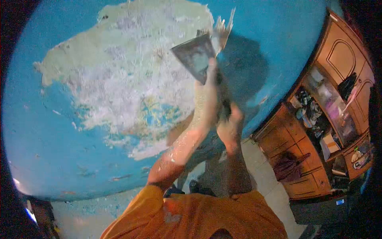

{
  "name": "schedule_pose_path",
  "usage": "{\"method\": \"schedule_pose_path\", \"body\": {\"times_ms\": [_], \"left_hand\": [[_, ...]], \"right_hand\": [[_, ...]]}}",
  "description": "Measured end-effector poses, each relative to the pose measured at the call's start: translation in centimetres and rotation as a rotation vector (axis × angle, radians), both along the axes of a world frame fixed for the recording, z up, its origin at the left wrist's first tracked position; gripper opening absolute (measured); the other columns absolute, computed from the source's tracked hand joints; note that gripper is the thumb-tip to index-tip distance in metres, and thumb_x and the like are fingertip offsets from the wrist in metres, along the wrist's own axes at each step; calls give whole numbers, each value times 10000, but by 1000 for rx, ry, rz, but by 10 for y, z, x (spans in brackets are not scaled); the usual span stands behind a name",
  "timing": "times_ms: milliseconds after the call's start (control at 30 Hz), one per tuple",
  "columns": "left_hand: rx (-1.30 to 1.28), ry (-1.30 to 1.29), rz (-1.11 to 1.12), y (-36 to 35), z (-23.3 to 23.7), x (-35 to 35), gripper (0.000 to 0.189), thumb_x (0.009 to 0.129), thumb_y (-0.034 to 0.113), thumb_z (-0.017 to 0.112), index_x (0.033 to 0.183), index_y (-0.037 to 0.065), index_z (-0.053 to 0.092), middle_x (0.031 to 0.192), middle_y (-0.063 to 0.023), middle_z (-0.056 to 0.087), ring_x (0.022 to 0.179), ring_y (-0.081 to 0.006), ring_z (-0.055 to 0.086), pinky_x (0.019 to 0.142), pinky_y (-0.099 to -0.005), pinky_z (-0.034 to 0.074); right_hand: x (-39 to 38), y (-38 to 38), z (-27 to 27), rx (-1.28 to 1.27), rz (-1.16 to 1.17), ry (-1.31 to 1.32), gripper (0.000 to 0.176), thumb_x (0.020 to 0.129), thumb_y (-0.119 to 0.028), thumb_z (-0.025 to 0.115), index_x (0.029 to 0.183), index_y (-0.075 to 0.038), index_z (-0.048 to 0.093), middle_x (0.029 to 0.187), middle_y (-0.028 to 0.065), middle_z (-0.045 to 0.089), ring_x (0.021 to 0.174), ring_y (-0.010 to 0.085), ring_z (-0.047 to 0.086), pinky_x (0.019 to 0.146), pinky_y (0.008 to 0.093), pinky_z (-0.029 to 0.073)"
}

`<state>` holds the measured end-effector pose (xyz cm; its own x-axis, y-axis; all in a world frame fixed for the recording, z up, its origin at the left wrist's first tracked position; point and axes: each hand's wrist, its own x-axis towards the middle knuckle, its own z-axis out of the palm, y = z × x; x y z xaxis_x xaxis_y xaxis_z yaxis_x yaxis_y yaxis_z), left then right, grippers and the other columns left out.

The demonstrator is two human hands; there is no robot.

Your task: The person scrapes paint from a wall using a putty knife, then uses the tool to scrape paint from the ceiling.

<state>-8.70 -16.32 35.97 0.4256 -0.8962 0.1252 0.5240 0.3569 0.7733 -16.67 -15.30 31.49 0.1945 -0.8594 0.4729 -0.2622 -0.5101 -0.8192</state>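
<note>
A wide-bladed scraper point(191, 53) lies against the blue painted wall point(286, 24), its blade at the edge of a bare pale patch point(103, 83). My left hand point(207, 89) is closed near the base of the blade, with a finger stretched along it. Lower down, my right hand point(230, 123) wraps round what appears to be the dark handle, partly hidden and blurred. A strip of peeling paint point(223, 34) stands off the wall beside the blade. Pale flakes stick to my left forearm.
To the right stands a brown wooden cabinet point(296, 149) with cluttered shelves point(308, 111) and a dark cloth point(288, 165) hanging on it. A dark box point(318, 211) is at the lower right. Paint chips point(107, 209) are scattered on the pale floor below the wall.
</note>
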Motion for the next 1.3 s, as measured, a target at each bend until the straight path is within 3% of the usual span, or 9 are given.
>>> {"method": "schedule_pose_path", "body": {"times_ms": [100,200,300,433,567,833,1000,1067,1300], "left_hand": [[-74,-357,222,9,-28,4,417,854,384,496,1003,-4,527,894,-82,546,815,-184,492,751,-294,399],[67,-722,421,49,-68,17,495,859,431,458,1052,-21,518,927,-114,570,845,-209,536,746,-307,432],[389,-447,14,91,-70,56,622,828,605,333,950,36,556,699,-42,540,592,-111,509,476,-230,385],[632,-568,-261,144,-104,98,749,780,690,288,971,22,568,639,-46,534,471,-126,475,390,-243,359],[756,-391,-297,182,-155,108,719,777,690,303,892,35,578,572,-25,481,404,-130,430,350,-257,344],[756,-678,-741,228,-170,112,343,872,358,469,907,21,518,605,-61,576,474,-114,544,410,-248,415],[654,-1296,-177,198,-229,125,263,882,267,438,905,21,526,585,-36,509,500,-63,451,433,-234,327],[834,-1115,-226,181,-214,123,274,885,267,434,906,10,526,583,-33,491,509,-67,443,443,-241,329],[806,-842,-67,145,-208,94,288,895,264,417,900,3,537,587,-32,476,458,-78,395,426,-255,329]], "right_hand": [[12,7,-31,-257,145,-320,329,851,-208,501,1080,29,488,1049,157,553,903,194,531,761,305,406],[17,39,-52,1019,240,-580,398,896,-263,433,1170,24,408,1122,129,496,938,168,490,781,305,396],[-14,1,-233,542,1563,-503,460,906,-320,404,1226,5,345,1123,149,482,757,198,572,651,345,466],[23,106,-191,576,422,-425,446,871,-333,479,1183,-22,408,977,111,567,751,198,593,617,318,477],[67,124,-230,809,784,-867,438,865,-309,459,1221,-65,380,1277,182,377,1104,287,438,845,421,399],[105,135,-221,866,506,-929,258,867,-248,490,1003,-31,519,823,22,539,742,119,518,649,260,425],[131,126,-257,928,583,-1112,240,869,-234,484,1004,-38,522,819,24,542,740,120,517,647,259,425],[149,130,-272,188,-107,-248,246,883,-220,454,1047,-43,499,785,50,545,716,142,527,651,285,444],[115,84,-184,701,46,-849,576,872,-149,465,1362,-118,164,735,59,531,638,137,530,609,283,462]]}}
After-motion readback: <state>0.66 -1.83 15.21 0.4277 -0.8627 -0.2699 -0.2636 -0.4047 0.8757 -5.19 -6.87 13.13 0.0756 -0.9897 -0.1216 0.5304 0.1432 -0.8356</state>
